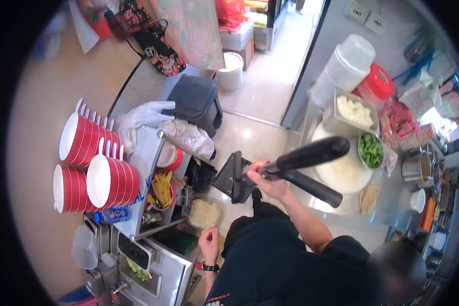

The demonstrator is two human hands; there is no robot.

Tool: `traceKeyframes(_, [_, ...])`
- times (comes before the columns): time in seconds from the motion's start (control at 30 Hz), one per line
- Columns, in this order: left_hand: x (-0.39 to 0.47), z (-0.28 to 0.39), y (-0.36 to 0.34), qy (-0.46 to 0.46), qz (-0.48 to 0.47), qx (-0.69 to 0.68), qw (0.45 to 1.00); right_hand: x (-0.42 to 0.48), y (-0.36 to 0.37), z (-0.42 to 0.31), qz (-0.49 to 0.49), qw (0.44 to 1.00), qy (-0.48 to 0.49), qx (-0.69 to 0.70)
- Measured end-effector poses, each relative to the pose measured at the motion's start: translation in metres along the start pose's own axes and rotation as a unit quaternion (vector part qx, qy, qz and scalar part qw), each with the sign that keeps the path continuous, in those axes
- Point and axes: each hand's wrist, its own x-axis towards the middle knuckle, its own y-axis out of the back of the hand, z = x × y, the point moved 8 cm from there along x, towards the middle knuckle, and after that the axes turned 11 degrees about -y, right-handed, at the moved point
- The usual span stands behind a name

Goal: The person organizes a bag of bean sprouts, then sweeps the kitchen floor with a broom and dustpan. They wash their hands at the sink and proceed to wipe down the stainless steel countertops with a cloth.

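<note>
My right hand [269,181] is closed round the shafts of a long-handled broom [236,178] and dustpan [225,172]. Their thick black handles rise towards the camera, and the dark pan and brush hang low over the tiled floor. At the lower middle is my left hand [209,235], a watch on its wrist, its fingers curled together with no object visible in them. Just beyond those fingers stands a container of pale yellowish food [204,213], beside the shelf unit.
Stacked red bowls [111,183] stand on the left counter. A grey bin [193,97] and white bucket [230,72] are ahead. On the right steel counter are a round white board [344,178], a bowl of chopped greens [370,150] and a metal pan of white pieces [331,120].
</note>
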Motion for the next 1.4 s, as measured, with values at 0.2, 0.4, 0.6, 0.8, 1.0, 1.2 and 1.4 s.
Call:
traceKeyframes(0.2, [0.103,0.061,-0.042,-0.049,-0.039,0.053,0.997,0.08,0.041,-0.04,0.019,0.997,0.077,-0.004])
traceKeyframes(0.4, [0.198,0.068,-0.052,-0.05,-0.095,0.046,0.993,0.16,0.079,-0.065,0.073,0.993,0.047,0.08])
traceKeyframes(0.6, [0.335,0.07,-0.053,-0.116,-0.095,0.04,0.988,0.253,0.099,-0.11,0.105,0.988,0.11,0.016])
traceKeyframes(0.8, [0.44,0.047,-0.032,-0.062,-0.046,-0.038,0.996,0.341,0.077,-0.179,0.071,0.981,0.178,-0.011])
traceKeyframes(1.0, [0.509,0.028,-0.02,-0.009,-0.021,-0.125,0.992,0.459,0.037,-0.216,-0.015,0.985,0.172,-0.013])
traceKeyframes(1.2, [0.553,0.015,-0.017,0.031,0.088,-0.143,0.985,0.581,0.01,-0.216,-0.071,0.989,0.128,-0.007])
traceKeyframes(1.4, [0.576,0.005,-0.033,0.099,0.207,-0.142,0.963,0.678,-0.033,-0.215,-0.212,0.975,0.063,0.007])
